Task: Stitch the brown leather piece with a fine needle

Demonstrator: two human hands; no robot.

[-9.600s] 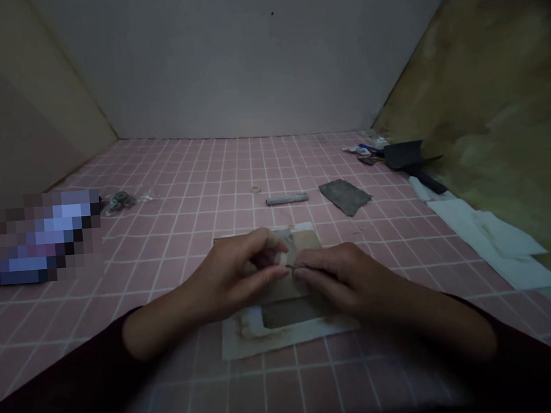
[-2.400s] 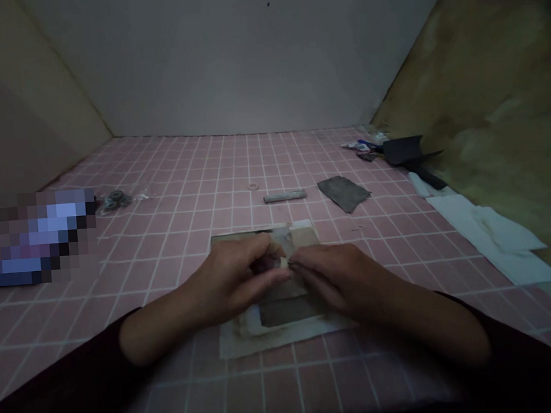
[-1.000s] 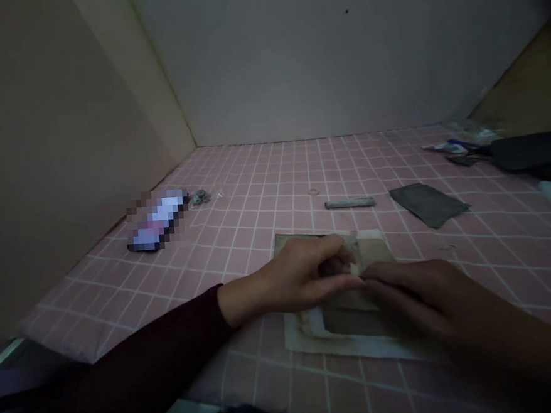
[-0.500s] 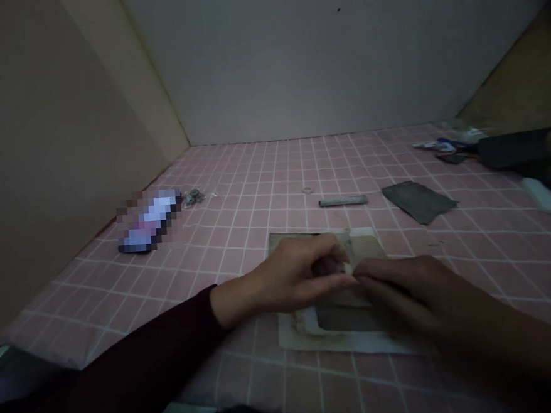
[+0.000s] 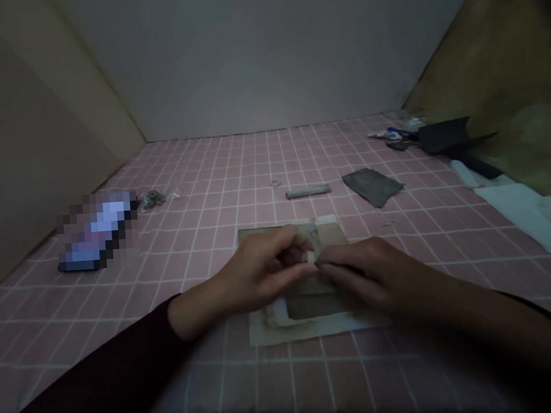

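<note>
Over a stained white sheet [image 5: 265, 334] with dark grey sandpaper-like pieces [image 5: 317, 305] on it, both hands meet. My left hand [image 5: 272, 263] is closed, its thumb and fingers pinching a small pale piece [image 5: 310, 256], possibly a ring; most of it is hidden. My right hand [image 5: 365, 269] has its fingers pressed together, with the tips right against that pale piece. Whatever the right fingers hold is hidden from view. Beyond the hands lie a pale ring [image 5: 274, 182], a grey rolled tube [image 5: 308, 191] and a grey sheet like sandpaper [image 5: 373, 187].
A phone [image 5: 100, 231] lies at the left beside a clear bag of small rings [image 5: 153, 199]. At the right are a dark dustpan-like object [image 5: 444, 137], white paper [image 5: 531, 214] and some small tools [image 5: 386, 134]. Walls bound the pink checked tablecloth [image 5: 202, 237] on three sides.
My view has turned to the right, so everything sits further left. The hands keep the same pinch on the pale piece over the sheet.
</note>
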